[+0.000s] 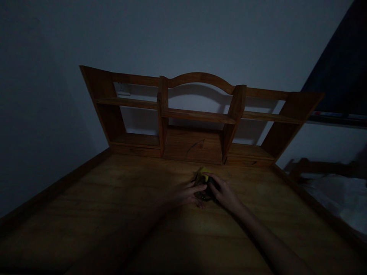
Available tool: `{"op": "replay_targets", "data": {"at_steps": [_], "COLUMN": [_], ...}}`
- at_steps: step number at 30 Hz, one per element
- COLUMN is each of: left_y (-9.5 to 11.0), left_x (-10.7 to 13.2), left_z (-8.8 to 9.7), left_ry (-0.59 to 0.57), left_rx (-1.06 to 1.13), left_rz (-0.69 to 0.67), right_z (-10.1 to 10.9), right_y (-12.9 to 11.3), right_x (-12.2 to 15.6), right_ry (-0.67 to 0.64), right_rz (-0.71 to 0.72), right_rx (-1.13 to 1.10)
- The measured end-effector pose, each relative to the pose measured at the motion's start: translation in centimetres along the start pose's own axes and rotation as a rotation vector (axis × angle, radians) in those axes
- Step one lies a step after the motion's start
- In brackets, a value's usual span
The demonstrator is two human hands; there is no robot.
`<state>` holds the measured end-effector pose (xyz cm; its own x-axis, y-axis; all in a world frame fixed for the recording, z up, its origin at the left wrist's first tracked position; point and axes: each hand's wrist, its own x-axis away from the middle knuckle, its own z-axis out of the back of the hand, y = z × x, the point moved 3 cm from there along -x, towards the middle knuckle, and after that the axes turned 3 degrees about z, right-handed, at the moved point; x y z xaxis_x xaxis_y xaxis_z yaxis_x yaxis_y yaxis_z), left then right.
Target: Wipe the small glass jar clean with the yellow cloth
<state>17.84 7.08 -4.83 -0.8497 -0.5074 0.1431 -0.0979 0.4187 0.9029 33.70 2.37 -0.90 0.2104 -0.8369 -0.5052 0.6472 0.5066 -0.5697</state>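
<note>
In a very dim room both my hands meet on a wooden desk (114, 214), just in front of its shelf unit. My left hand (187, 194) and my right hand (223, 193) curl their fingers around a small dark object (205, 193) with a yellow part (204, 170) at its far end. The object rests on the desk between them. It is too dark to name it.
A wooden hutch (197, 114) with several bare shelves and a central arch stands at the desk's back against a pale wall. A raised wooden rim (54, 187) lines the desk's sides. At the right lies a bed with white bedding (341, 198).
</note>
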Motion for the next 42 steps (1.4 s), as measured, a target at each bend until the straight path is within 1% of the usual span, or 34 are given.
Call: {"op": "replay_targets", "data": {"at_steps": [4, 11, 18, 25, 29, 36, 39, 42], "left_y": [-0.02, 0.12, -0.02, -0.24, -0.26, -0.08, -0.04, 0.05], "left_x": [-0.07, 0.17, 0.01, -0.14, -0.21, 0.05, 0.06, 0.08], "left_z": [0.01, -0.03, 0.09, 0.18, 0.19, 0.13, 0.08, -0.06], "left_ry": [0.007, -0.025, 0.007, -0.020, -0.028, -0.013, -0.008, -0.017], "left_rx": [0.004, 0.002, -0.004, 0.005, 0.012, 0.001, 0.004, 0.013], "left_rz": [0.016, -0.018, -0.004, 0.007, 0.004, -0.011, 0.003, 0.015], "right_z": [0.11, 0.11, 0.07, 0.08, 0.12, 0.15, 0.18, 0.22], "right_y": [-0.18, -0.17, -0.08, -0.09, -0.12, -0.15, -0.30, -0.42], "right_x": [-0.01, -0.04, 0.02, 0.00, 0.00, 0.03, 0.09, 0.19], "right_ry": [-0.007, -0.002, -0.001, -0.012, 0.005, -0.006, -0.004, 0.011], "right_rz": [-0.001, 0.001, 0.010, 0.006, 0.017, 0.005, 0.008, -0.024], "right_rx": [-0.002, 0.004, -0.008, -0.001, 0.002, 0.007, 0.007, -0.023]}}
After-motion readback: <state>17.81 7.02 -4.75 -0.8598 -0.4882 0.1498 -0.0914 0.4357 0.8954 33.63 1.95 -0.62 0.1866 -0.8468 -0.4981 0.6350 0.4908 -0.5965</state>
